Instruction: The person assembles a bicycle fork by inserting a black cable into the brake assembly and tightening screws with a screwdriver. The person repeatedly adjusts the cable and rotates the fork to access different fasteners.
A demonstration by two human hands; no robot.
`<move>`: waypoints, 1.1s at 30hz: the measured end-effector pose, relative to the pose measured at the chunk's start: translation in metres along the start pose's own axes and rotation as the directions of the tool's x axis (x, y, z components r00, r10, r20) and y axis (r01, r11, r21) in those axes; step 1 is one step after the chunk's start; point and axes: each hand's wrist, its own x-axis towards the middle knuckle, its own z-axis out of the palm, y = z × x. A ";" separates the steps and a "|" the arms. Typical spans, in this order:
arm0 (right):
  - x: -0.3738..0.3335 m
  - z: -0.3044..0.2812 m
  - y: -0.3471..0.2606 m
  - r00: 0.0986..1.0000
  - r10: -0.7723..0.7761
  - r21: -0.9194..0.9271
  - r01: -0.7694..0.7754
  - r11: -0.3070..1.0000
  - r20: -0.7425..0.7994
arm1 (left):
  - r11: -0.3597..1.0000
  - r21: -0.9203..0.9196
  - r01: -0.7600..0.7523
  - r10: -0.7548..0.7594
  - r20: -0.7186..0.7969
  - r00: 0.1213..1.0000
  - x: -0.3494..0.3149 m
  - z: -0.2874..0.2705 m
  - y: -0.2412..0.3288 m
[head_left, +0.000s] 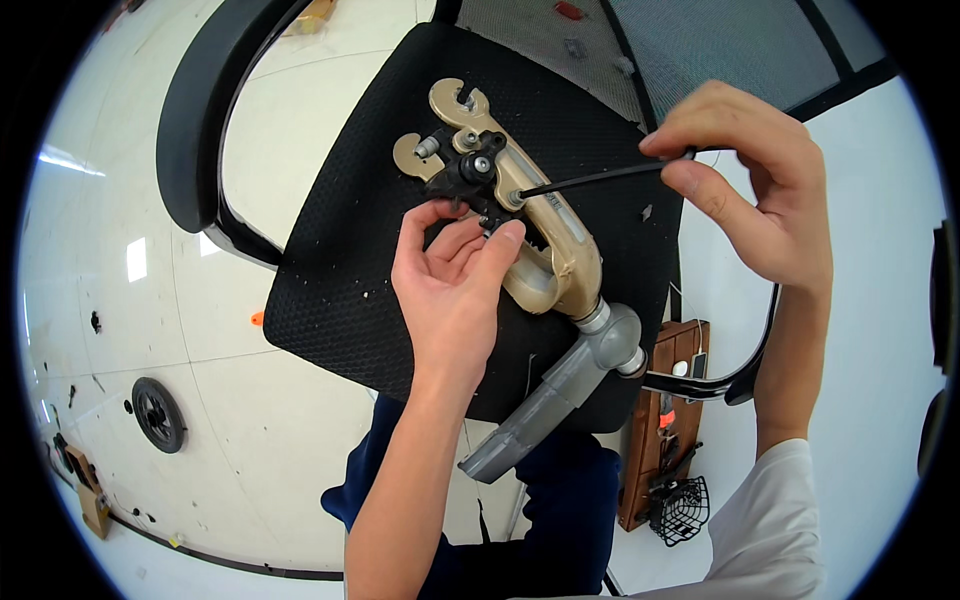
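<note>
A gold-coloured fork (575,262) with two open-slotted ends lies across the black chair seat (345,255), its grey stem part (545,405) pointing toward me. Against the fork's far end sits a black brake caliper (465,172) with silver bolts. My left hand (452,265) grips the caliper's near side between thumb and fingers. With its fingertips, my right hand (745,180) pinches the bent end of a long black hex key (590,180). The key's other tip meets a bolt (515,198) beside the caliper on the fork.
Black armrests (190,120) flank the seat, and a mesh backrest (740,50) rises beyond it. On the tiled floor at left lies a small wheel (158,415). A brown wooden box (640,460) and a black wire basket (680,510) stand at lower right.
</note>
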 end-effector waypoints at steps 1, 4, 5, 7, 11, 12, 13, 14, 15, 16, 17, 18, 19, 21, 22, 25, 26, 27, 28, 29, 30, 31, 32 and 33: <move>-0.001 0.001 0.002 0.998 -0.047 -0.046 0.045 0.998 -0.030 | 1.000 -0.004 0.000 0.000 0.001 1.000 0.000 0.001 -0.001; 0.001 0.014 -0.025 0.940 0.317 0.094 -0.306 0.947 -0.130 | 1.000 0.003 -0.005 0.005 -0.005 1.000 0.002 0.001 -0.003; 0.002 0.017 -0.029 0.919 0.383 0.230 -0.355 0.906 -0.091 | 1.000 0.007 -0.009 0.009 -0.009 1.000 0.002 0.000 -0.003; 0.004 0.020 -0.036 0.869 0.495 0.471 -0.441 0.764 0.011 | 1.000 -0.002 -0.001 0.001 -0.012 1.000 0.002 0.000 -0.002; -0.007 0.014 -0.013 0.957 0.282 0.589 -0.267 0.763 0.069 | 0.999 -0.030 0.029 -0.028 0.020 0.999 0.003 0.000 0.001; -0.007 0.012 -0.011 0.964 0.258 0.564 -0.251 0.787 0.069 | 0.999 -0.027 0.025 -0.025 0.018 1.000 0.003 -0.001 0.000; -0.007 0.010 -0.010 0.970 0.234 0.539 -0.234 0.809 0.070 | 0.999 -0.024 0.023 -0.022 0.015 1.000 0.004 -0.002 -0.001; -0.008 0.008 -0.008 0.975 0.209 0.515 -0.216 0.830 0.071 | 1.000 -0.022 0.020 -0.020 0.014 1.000 0.004 -0.003 -0.001; -0.006 0.008 -0.008 0.974 0.217 0.468 -0.221 0.855 0.063 | 0.999 -0.026 0.021 -0.021 0.012 1.000 0.004 -0.003 -0.001; -0.003 0.008 -0.010 0.973 0.225 0.421 -0.227 0.878 0.054 | 0.999 -0.030 0.023 -0.022 0.011 1.000 0.004 -0.004 -0.001; -0.001 0.008 -0.015 0.969 0.247 0.379 -0.239 0.894 0.029 | 0.999 -0.034 0.024 -0.024 0.011 1.000 0.004 -0.004 -0.001; -0.001 0.011 -0.015 0.977 0.211 0.314 -0.191 0.930 -0.029 | 0.999 -0.031 0.026 -0.025 0.012 1.000 0.003 -0.003 0.000; -0.001 0.015 -0.014 0.982 0.170 0.244 -0.145 0.959 -0.085 | 0.999 -0.029 0.027 -0.027 0.014 1.000 0.003 -0.001 0.000; 0.002 0.020 -0.019 0.970 0.173 0.147 -0.149 0.978 -0.170 | 1.000 -0.017 0.025 -0.025 0.011 1.000 0.004 0.000 0.000; 0.005 0.022 -0.028 0.954 0.219 0.126 -0.197 0.972 -0.204 | 1.000 -0.009 0.021 -0.021 0.007 1.000 0.004 -0.001 0.000; 0.011 0.032 -0.036 0.882 0.387 0.295 -0.307 0.905 -0.269 | 1.000 -0.022 0.015 -0.015 0.008 1.000 0.004 -0.001 0.000; 0.012 0.036 -0.036 0.851 0.448 0.386 -0.329 0.862 -0.274 | 0.999 -0.034 0.014 -0.013 0.009 1.000 0.003 0.000 0.000; 0.012 0.041 -0.035 0.818 0.506 0.437 -0.363 0.823 -0.274 | 1.000 -0.024 0.010 -0.010 0.007 1.000 0.003 0.000 -0.001; 0.012 0.045 -0.032 0.782 0.562 0.487 -0.392 0.780 -0.271 | 1.000 -0.014 0.007 -0.007 0.004 1.000 0.002 0.001 -0.001; 0.012 0.047 -0.030 0.742 0.616 0.536 -0.418 0.734 -0.264 | 1.000 -0.005 0.003 -0.003 0.001 1.000 0.002 0.001 -0.002; 0.013 0.044 -0.031 0.701 0.695 0.645 -0.458 0.612 -0.161 | 1.000 -0.001 0.003 -0.003 0.002 1.000 0.002 0.001 -0.002; 0.015 0.039 -0.033 0.656 0.753 0.734 -0.489 0.472 -0.047 | 1.000 0.003 0.003 -0.003 0.003 1.000 0.003 0.002 -0.002; 0.018 0.036 -0.035 0.614 0.786 0.799 -0.509 0.320 0.077 | 1.000 0.005 -0.001 0.001 -0.002 1.000 0.003 0.000 -0.001; 0.015 0.036 -0.027 0.635 0.756 0.822 -0.509 0.255 0.158 | 1.000 0.003 0.002 -0.002 0.000 1.000 0.003 0.000 -0.001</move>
